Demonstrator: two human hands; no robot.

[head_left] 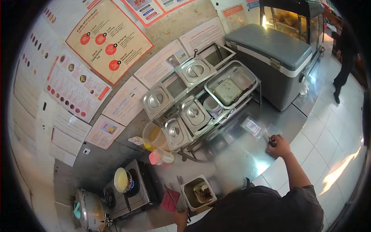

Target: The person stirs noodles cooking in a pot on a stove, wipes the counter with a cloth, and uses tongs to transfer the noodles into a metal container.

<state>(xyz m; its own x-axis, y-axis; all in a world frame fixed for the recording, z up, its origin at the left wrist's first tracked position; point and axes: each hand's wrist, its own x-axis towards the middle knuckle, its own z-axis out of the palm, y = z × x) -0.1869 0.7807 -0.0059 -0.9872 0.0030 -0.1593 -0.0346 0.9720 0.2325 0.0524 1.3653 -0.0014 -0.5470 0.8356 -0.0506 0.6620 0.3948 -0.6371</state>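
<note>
While the right grip (pixel 278 147) was curled around a black handle (pixel 273 143) near a packet (pixel 253 127) on the desk (pixel 235 162), the left grip (pixel 181 218) clasped a slim utensil (pixel 173 197) beside a metal pan (pixel 187 191).

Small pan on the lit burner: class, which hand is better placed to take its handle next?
Probably the left: the left hand is nearer the pan's handle, though its grip is unclear; the right hand is farther away, gripping a black handle.
</note>
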